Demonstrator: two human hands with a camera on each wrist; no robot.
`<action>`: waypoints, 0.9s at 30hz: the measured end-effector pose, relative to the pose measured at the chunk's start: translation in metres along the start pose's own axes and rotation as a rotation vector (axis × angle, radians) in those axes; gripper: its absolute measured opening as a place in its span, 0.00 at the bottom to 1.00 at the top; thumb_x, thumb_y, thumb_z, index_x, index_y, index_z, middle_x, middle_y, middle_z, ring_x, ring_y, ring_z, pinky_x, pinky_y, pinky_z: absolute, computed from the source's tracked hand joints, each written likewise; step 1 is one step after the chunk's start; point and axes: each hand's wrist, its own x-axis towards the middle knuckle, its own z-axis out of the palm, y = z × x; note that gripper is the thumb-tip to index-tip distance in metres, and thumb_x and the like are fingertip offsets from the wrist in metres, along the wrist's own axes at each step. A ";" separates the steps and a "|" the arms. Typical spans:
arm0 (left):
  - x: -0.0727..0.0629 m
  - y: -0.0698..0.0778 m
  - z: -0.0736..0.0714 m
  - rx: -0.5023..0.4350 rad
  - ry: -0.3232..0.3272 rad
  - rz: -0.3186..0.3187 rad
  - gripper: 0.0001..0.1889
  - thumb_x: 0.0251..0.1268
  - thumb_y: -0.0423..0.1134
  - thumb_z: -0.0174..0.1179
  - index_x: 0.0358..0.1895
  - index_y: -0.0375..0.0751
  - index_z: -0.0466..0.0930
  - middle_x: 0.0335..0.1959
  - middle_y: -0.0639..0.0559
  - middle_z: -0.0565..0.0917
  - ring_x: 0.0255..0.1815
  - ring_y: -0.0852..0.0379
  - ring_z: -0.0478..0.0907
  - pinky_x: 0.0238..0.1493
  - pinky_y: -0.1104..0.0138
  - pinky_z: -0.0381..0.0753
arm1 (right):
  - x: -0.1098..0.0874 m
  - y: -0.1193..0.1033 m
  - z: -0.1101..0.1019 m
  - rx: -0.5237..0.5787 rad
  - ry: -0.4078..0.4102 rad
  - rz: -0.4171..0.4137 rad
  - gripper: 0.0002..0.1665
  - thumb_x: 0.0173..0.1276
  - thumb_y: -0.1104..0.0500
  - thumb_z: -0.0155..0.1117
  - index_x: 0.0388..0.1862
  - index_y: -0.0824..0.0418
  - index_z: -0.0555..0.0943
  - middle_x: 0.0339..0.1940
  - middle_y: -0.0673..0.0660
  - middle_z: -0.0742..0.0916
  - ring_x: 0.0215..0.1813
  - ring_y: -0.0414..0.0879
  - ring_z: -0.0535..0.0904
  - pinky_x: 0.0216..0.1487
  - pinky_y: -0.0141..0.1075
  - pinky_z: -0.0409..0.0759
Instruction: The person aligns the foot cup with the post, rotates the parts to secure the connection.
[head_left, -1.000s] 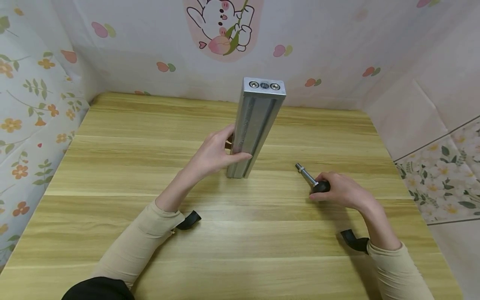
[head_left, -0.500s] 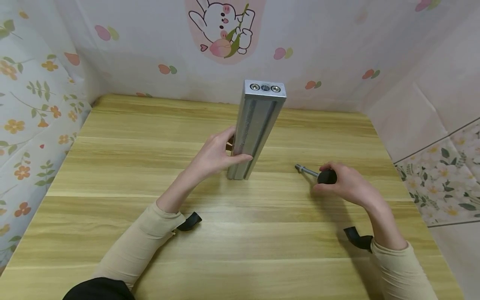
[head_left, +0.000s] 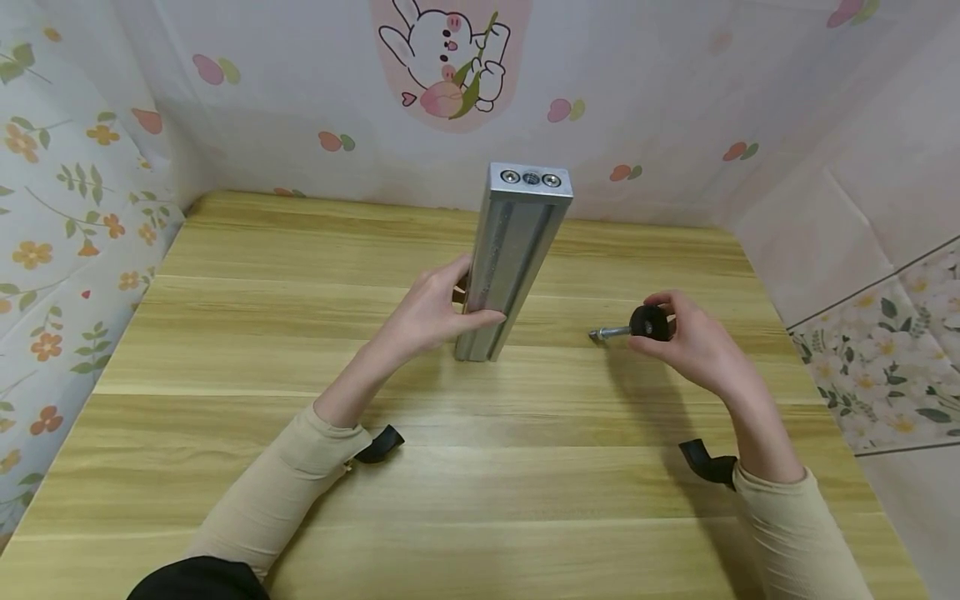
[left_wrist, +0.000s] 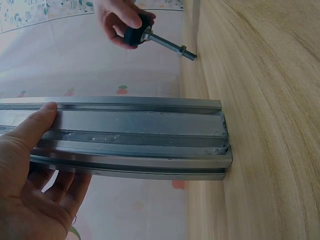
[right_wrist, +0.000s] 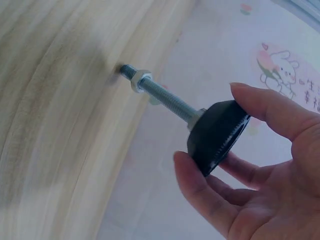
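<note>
On the wood-grained tabletop (head_left: 510, 517) stands a long, grooved metal bar (head_left: 514, 254).

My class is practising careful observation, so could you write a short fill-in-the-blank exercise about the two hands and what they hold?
1. The metal bar held by the left hand shows ____ circular features in a row on its top end.
2. The round base held by the right hand is ____ in colour.
3. Near the tip of the threaded rod, a hexagonal ____ surrounds it.

Missing words: three; black; nut.
</note>
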 end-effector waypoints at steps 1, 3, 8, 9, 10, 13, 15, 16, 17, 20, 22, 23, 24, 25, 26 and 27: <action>0.000 0.000 0.000 0.002 0.001 -0.002 0.32 0.60 0.43 0.75 0.67 0.43 0.74 0.50 0.46 0.88 0.48 0.48 0.86 0.47 0.59 0.87 | 0.001 -0.001 0.000 0.003 0.018 -0.008 0.43 0.68 0.44 0.71 0.72 0.64 0.67 0.56 0.67 0.82 0.47 0.57 0.78 0.39 0.40 0.74; -0.001 0.001 0.000 0.005 0.001 -0.003 0.32 0.60 0.43 0.75 0.66 0.43 0.74 0.49 0.46 0.88 0.48 0.49 0.86 0.47 0.59 0.87 | 0.002 -0.002 0.000 0.002 0.049 -0.028 0.42 0.68 0.44 0.70 0.72 0.64 0.69 0.56 0.67 0.82 0.48 0.58 0.77 0.39 0.41 0.74; -0.001 0.002 0.000 0.010 -0.002 -0.015 0.31 0.60 0.44 0.75 0.65 0.43 0.75 0.48 0.47 0.88 0.48 0.50 0.86 0.47 0.60 0.86 | 0.005 -0.005 0.001 0.000 0.113 -0.059 0.40 0.69 0.44 0.69 0.73 0.62 0.71 0.56 0.66 0.83 0.49 0.58 0.77 0.40 0.42 0.74; 0.000 0.002 0.001 0.010 -0.003 -0.018 0.31 0.60 0.44 0.74 0.65 0.44 0.75 0.47 0.47 0.88 0.48 0.50 0.86 0.47 0.60 0.86 | 0.005 -0.006 0.001 -0.002 0.126 -0.061 0.41 0.69 0.43 0.69 0.74 0.62 0.71 0.58 0.66 0.83 0.49 0.59 0.77 0.41 0.43 0.74; 0.000 0.002 0.001 0.010 -0.004 -0.022 0.30 0.60 0.44 0.74 0.65 0.44 0.75 0.47 0.47 0.88 0.48 0.50 0.86 0.47 0.60 0.86 | 0.005 -0.007 0.001 -0.004 0.141 -0.059 0.42 0.69 0.43 0.69 0.75 0.62 0.70 0.59 0.67 0.82 0.50 0.59 0.78 0.41 0.44 0.74; -0.001 0.002 0.001 0.012 -0.002 -0.026 0.30 0.60 0.44 0.74 0.64 0.44 0.75 0.47 0.48 0.88 0.48 0.50 0.85 0.47 0.60 0.86 | 0.006 -0.012 0.000 0.001 0.196 -0.062 0.44 0.69 0.43 0.69 0.76 0.62 0.69 0.63 0.69 0.81 0.51 0.61 0.78 0.44 0.47 0.74; -0.001 0.003 0.000 0.011 -0.002 -0.024 0.30 0.60 0.44 0.74 0.65 0.44 0.75 0.47 0.48 0.88 0.48 0.50 0.85 0.47 0.60 0.86 | 0.007 -0.016 -0.002 0.021 0.242 -0.064 0.44 0.68 0.43 0.70 0.76 0.63 0.69 0.64 0.70 0.81 0.51 0.62 0.80 0.44 0.46 0.75; -0.001 0.003 0.000 0.010 -0.002 -0.023 0.30 0.60 0.44 0.74 0.65 0.44 0.75 0.47 0.48 0.88 0.48 0.50 0.85 0.47 0.60 0.86 | 0.007 -0.018 -0.003 0.035 0.267 -0.067 0.44 0.67 0.44 0.70 0.76 0.63 0.70 0.64 0.70 0.81 0.50 0.62 0.80 0.44 0.44 0.75; -0.001 0.003 0.000 0.009 -0.002 -0.024 0.31 0.60 0.44 0.74 0.65 0.44 0.75 0.47 0.48 0.88 0.48 0.50 0.85 0.47 0.60 0.86 | 0.007 -0.020 -0.004 0.050 0.294 -0.072 0.43 0.67 0.45 0.71 0.75 0.63 0.71 0.63 0.70 0.81 0.50 0.62 0.81 0.43 0.40 0.75; -0.002 0.003 0.000 0.006 -0.005 -0.029 0.31 0.60 0.44 0.74 0.66 0.45 0.74 0.48 0.48 0.88 0.48 0.51 0.85 0.47 0.60 0.86 | 0.008 -0.027 -0.007 0.094 0.378 -0.088 0.41 0.66 0.47 0.72 0.73 0.63 0.74 0.61 0.68 0.81 0.50 0.60 0.80 0.42 0.28 0.72; -0.001 0.003 0.000 0.008 -0.004 -0.028 0.31 0.60 0.44 0.74 0.66 0.45 0.74 0.48 0.48 0.88 0.48 0.51 0.85 0.47 0.60 0.86 | 0.007 -0.032 -0.009 0.119 0.439 -0.104 0.39 0.66 0.48 0.73 0.72 0.62 0.76 0.60 0.66 0.82 0.49 0.56 0.78 0.42 0.22 0.69; -0.001 0.003 0.000 0.010 -0.005 -0.028 0.31 0.60 0.44 0.74 0.66 0.45 0.74 0.48 0.48 0.88 0.48 0.51 0.85 0.47 0.60 0.86 | 0.007 -0.035 -0.010 0.129 0.472 -0.118 0.38 0.66 0.48 0.73 0.70 0.62 0.77 0.59 0.65 0.82 0.49 0.51 0.78 0.42 0.21 0.69; -0.001 0.003 0.000 0.013 -0.004 -0.026 0.31 0.60 0.44 0.74 0.66 0.45 0.74 0.48 0.48 0.88 0.48 0.51 0.85 0.47 0.60 0.86 | 0.007 -0.038 -0.010 0.142 0.501 -0.129 0.37 0.65 0.48 0.73 0.70 0.61 0.78 0.58 0.64 0.82 0.48 0.46 0.77 0.42 0.20 0.69; -0.001 0.002 0.000 0.015 -0.003 -0.023 0.31 0.60 0.44 0.74 0.66 0.44 0.74 0.48 0.48 0.88 0.48 0.51 0.85 0.47 0.60 0.86 | 0.007 -0.041 -0.011 0.157 0.531 -0.144 0.36 0.65 0.48 0.74 0.68 0.61 0.79 0.57 0.63 0.83 0.46 0.42 0.76 0.43 0.19 0.69; -0.001 0.002 0.000 0.019 -0.003 -0.021 0.31 0.60 0.44 0.74 0.66 0.44 0.74 0.47 0.48 0.88 0.48 0.51 0.85 0.47 0.60 0.86 | 0.008 -0.043 -0.012 0.169 0.557 -0.155 0.35 0.65 0.48 0.74 0.68 0.61 0.80 0.57 0.62 0.83 0.45 0.38 0.75 0.44 0.18 0.69; -0.001 0.002 0.000 0.021 -0.002 -0.017 0.31 0.60 0.44 0.74 0.66 0.44 0.74 0.47 0.47 0.88 0.48 0.51 0.85 0.47 0.60 0.86 | 0.008 -0.046 -0.012 0.179 0.584 -0.168 0.34 0.65 0.48 0.74 0.67 0.61 0.80 0.56 0.62 0.84 0.43 0.34 0.73 0.44 0.18 0.69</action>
